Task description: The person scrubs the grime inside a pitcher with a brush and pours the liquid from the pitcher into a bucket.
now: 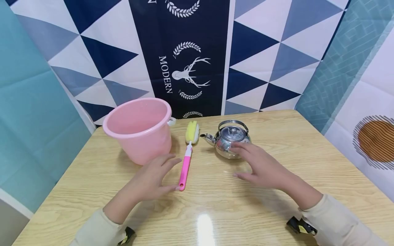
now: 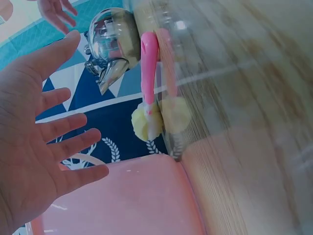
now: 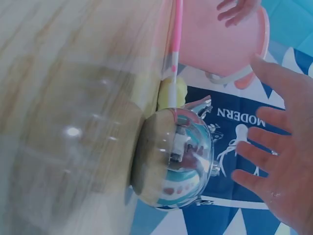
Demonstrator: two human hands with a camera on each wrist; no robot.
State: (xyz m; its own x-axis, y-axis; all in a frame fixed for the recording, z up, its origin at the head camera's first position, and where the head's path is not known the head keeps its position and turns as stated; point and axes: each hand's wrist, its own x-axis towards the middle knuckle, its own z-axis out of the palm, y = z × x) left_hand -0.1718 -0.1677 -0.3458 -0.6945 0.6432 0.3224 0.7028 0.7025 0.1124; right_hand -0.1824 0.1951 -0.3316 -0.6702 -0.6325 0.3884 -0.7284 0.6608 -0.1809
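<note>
I log the left hand spread near the pink bucket, the right hand spread near the kettle. The brush lies between on the table.

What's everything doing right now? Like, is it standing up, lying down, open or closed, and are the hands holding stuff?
Pink bucket: upright, open on top
Brush: lying on the table
Kettle: upright, lid on
Left hand: holding nothing
Right hand: holding nothing
</note>
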